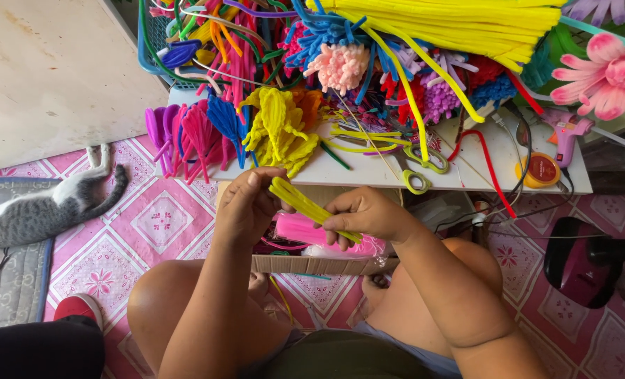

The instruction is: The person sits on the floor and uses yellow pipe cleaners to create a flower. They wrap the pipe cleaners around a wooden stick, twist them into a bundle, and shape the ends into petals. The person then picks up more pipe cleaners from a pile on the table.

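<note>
My knees and forearms fill the near edge of the view, bare, above a pink patterned floor mat (165,217). My left hand (249,203) has its fingers closed tight round the upper end of a short bundle of yellow fuzzy craft wires (311,208); my right hand (365,214) has its fingers pinched shut on the lower end, so the bundle runs slantwise between the two, held in the air just above a cardboard box (319,263) that contains a pink packet (305,230). Both grips are firm and narrow; no finger stands open. Judgement: the wires are being aligned or bent, and the work will go best if the ends are kept level in the left grip while the right slides or folds evenly, so no strand slips out of the bundle. Beyond the box, the white tabletop (368,172) carries finished pieces in purple, pink, blue and yellow (274,126), yellow-handled scissors (418,165), a loose red wire (484,158), a round orange tin (540,170) and a pink glue gun (568,133). A large sheaf of long yellow wires (460,24) lies at the back. A grey and white cat (39,210) lies on the floor to the left, well apart from the work.
</note>
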